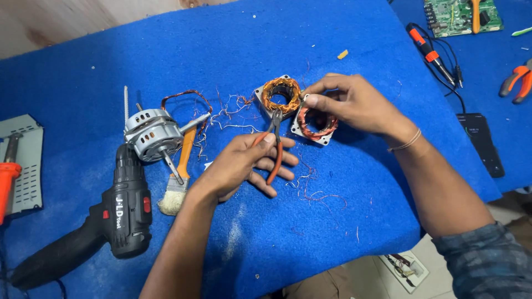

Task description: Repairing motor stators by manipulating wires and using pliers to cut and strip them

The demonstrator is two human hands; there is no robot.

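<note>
2 motor stators lie side by side on the blue cloth (332,232). The left hand (244,166) is closed around the orange handles of a pair of pliers (274,145), whose tip points up at the stator with orange-brown windings (281,94). The right hand (354,102) rests on the second stator (314,126), wound in reddish wire, with thumb and forefinger pinched together just above the pliers' tip; what they pinch is too small to tell. Loose copper wire scraps (310,185) lie scattered around both hands. Farther left sit a small electric motor (151,133), a paintbrush (180,177) and a black cordless drill (119,213).
</note>
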